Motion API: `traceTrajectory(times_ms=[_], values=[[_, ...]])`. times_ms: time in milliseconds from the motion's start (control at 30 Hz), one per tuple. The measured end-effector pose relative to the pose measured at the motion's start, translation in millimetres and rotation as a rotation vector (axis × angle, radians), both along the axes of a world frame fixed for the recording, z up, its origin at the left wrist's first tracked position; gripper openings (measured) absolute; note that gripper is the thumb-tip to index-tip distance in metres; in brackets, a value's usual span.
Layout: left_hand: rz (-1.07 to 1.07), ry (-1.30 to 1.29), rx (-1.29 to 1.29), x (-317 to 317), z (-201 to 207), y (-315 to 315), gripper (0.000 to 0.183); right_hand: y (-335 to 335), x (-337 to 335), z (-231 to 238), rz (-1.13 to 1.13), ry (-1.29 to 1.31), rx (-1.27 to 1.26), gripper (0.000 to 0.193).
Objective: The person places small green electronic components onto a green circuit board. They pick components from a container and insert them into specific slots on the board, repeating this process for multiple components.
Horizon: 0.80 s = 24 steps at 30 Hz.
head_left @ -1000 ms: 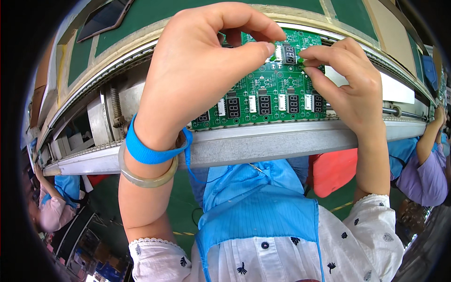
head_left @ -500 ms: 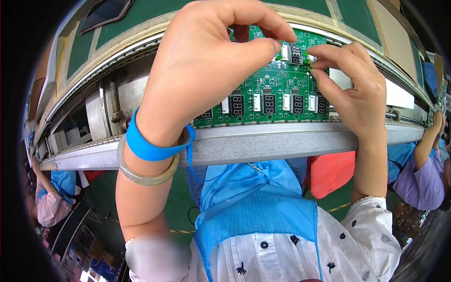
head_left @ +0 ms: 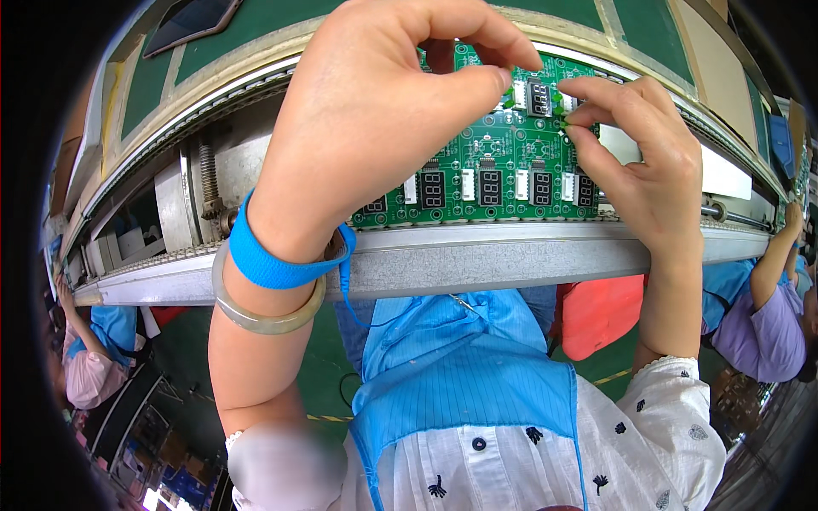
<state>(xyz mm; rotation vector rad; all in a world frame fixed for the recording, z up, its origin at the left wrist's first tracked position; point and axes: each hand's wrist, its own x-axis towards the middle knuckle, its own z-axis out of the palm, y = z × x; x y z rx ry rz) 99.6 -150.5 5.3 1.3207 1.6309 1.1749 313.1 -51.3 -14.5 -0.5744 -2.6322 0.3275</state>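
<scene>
Green circuit board (head_left: pixel 515 140) sits around 1 o'clock, and compared with a second ago it's crept slightly toward 3 along the metal rail (head_left: pixel 477 264), both hands with it. Left hand (head_left: pixel 383 102), near 12, has thumb and index clearly parted beside a little green part (head_left: pixel 509 95); can't tell if it's gripped. Right hand (head_left: pixel 643 153), at 2, is half curled, fingertips by a second green part (head_left: pixel 558 104), hold unclear too. My read: these fingers have to track the shifting board.
</scene>
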Motion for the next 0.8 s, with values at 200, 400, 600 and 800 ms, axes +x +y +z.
traceTrajectory(times_ms=[200,400,600,800], values=[[-0.007,-0.017,-0.006,0.0,3.8,0.4,0.017,-2.3,-1.5,-1.0,-0.033,0.020,-0.022,0.043],[-0.010,-0.003,0.014,-0.3,-7.5,2.1,0.019,-2.1,-2.1,-2.5,-0.045,0.053,-0.068,0.042],[-0.029,-0.017,-0.042,1.1,0.6,4.3,0.018,-1.9,-3.0,0.5,-0.051,0.021,-0.044,0.042],[-0.076,0.117,0.014,-2.8,-16.7,4.5,0.020,1.7,4.4,-0.8,-0.162,0.180,-0.310,0.040]])
